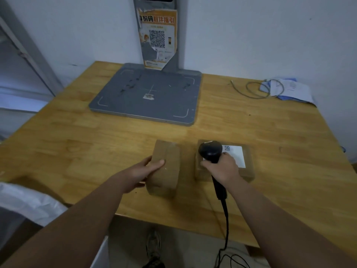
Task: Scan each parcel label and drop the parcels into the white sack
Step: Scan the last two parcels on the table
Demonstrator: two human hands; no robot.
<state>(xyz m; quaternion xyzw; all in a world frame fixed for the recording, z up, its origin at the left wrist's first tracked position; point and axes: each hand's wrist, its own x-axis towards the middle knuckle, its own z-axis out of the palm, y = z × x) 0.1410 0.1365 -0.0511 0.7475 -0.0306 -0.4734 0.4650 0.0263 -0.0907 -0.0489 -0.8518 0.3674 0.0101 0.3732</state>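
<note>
Left half of the table (pixel 77 136) lies open, a clear run to the white sack (pixel 29 204). Back centre, the grey pad (pixel 146 93) and its post (pixel 157 35) block. Far right corner: coiled cable (pixel 257 89), papers (pixel 289 89). Only a narrow gap splits the left parcel (pixel 168 171) and right parcel (pixel 248 172); the scanner (pixel 210 151) trails its cord off the near edge.

Counts, as I see them. On my one table (pixel 77 132): two parcels, the left parcel (pixel 166 171) and the right parcel (pixel 249 167); one label (pixel 236 155); one scanner (pixel 210 151); one grey pad (pixel 146 97); one poster (pixel 157 37); one wire loop (pixel 257 89); one paper pile (pixel 291 89). Beside it: one sack (pixel 29 202). Two hands: my left hand (pixel 143 171) and right hand (pixel 222 169).
</note>
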